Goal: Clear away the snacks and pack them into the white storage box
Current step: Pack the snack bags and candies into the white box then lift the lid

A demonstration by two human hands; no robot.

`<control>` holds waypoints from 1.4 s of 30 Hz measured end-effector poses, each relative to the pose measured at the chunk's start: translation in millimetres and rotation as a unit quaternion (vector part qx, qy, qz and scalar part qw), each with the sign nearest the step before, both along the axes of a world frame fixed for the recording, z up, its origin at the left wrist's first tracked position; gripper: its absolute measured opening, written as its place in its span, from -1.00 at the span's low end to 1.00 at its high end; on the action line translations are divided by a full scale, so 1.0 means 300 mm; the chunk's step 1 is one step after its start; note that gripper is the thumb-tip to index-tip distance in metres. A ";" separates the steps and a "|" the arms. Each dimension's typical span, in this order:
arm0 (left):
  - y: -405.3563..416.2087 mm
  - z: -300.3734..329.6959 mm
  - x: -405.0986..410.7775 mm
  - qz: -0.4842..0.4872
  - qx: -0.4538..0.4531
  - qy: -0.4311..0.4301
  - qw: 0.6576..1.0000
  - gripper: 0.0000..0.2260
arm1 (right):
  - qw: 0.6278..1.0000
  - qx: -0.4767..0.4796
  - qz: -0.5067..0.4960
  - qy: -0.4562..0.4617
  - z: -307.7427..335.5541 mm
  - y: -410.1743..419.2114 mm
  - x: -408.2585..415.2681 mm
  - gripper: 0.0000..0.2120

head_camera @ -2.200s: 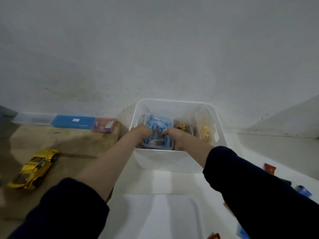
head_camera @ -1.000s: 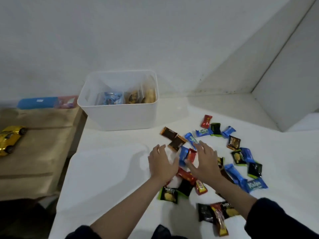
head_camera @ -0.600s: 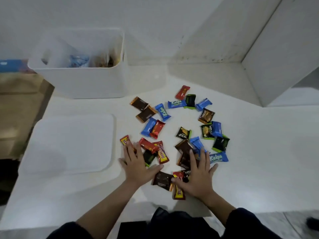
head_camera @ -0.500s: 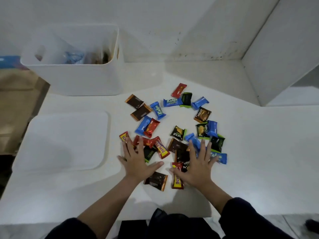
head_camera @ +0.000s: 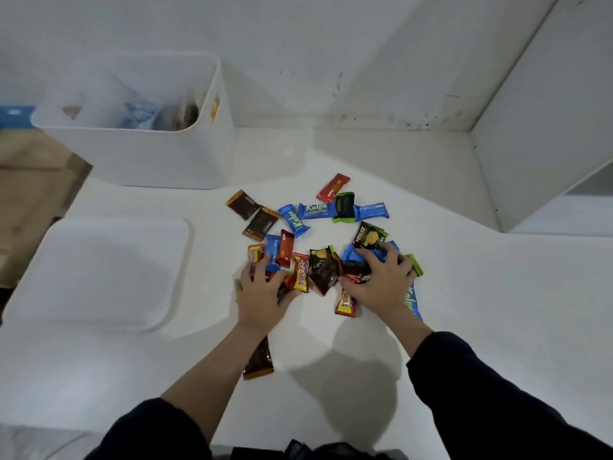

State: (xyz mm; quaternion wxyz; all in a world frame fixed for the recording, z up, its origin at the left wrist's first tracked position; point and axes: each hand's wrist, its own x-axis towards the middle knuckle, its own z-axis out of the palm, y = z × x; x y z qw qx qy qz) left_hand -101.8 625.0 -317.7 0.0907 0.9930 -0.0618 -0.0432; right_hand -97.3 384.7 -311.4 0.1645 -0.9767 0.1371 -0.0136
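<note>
Several small snack packets lie scattered on the white table (head_camera: pixel 464 310). Among them are a blue Kalpa bar (head_camera: pixel 313 210), a red bar (head_camera: pixel 333 187) and a brown packet (head_camera: pixel 243 204). My left hand (head_camera: pixel 265 293) and my right hand (head_camera: pixel 384 283) are curled over the nearer packets and bunch them together between them. One brown packet (head_camera: pixel 260 360) sits partly under my left forearm. At the far left stands the white storage box (head_camera: pixel 132 161), open, with snacks inside.
A flat white lid (head_camera: pixel 99 270) lies left of my hands, in front of the box. A wooden surface (head_camera: pixel 20 194) adjoins the table at the far left. A white wall block (head_camera: pixel 547 127) juts in at the right.
My hands left the box, came down flat onto the packets, and now the fingers have curled in, dragging the near packets into a tighter heap. One brown packet stayed behind under my left forearm.
</note>
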 end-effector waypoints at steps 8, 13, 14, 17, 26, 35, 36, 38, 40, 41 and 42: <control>0.012 0.037 0.024 0.024 -0.096 -0.065 0.993 -0.84 | 0.987 0.156 0.028 0.027 0.079 0.004 0.076 -0.72; 0.088 0.097 0.082 0.064 -0.213 -0.087 0.971 -0.88 | 0.963 0.271 -0.008 -0.003 0.203 0.074 0.162 -0.77; 0.109 0.129 0.095 0.073 -0.246 -0.093 0.962 -0.89 | 0.954 0.299 -0.012 -0.014 0.241 0.110 0.186 -0.78; 0.190 0.264 0.148 0.090 -0.346 -0.111 0.928 -0.89 | 0.927 0.369 -0.007 -0.068 0.384 0.255 0.278 -0.82; 0.553 0.689 0.528 0.109 -0.445 -0.260 0.850 -0.87 | 0.896 0.375 0.069 -0.229 0.740 0.760 0.683 -0.86; 0.786 0.698 0.945 0.088 -0.305 -0.155 0.935 -0.69 | 0.932 0.213 0.142 -0.256 0.649 1.038 0.933 -0.77; 0.789 0.679 0.956 0.075 -0.318 -0.100 0.940 -0.64 | 0.933 0.217 0.148 -0.246 0.627 1.049 0.939 -0.76; 0.795 0.646 0.961 0.044 -0.362 0.029 0.931 -0.50 | 0.930 0.229 0.164 -0.239 0.599 1.064 0.936 -0.73; 0.806 0.626 0.966 0.013 -0.367 0.122 0.922 -0.34 | 0.923 0.234 0.188 -0.242 0.586 1.072 0.920 -0.69; 0.812 0.619 0.974 0.005 -0.372 0.139 0.918 -0.31 | 0.920 0.235 0.198 -0.245 0.582 1.074 0.910 -0.67; 0.814 0.619 0.976 0.006 -0.384 0.146 0.912 -0.30 | 0.917 0.235 0.205 -0.249 0.581 1.073 0.900 -0.64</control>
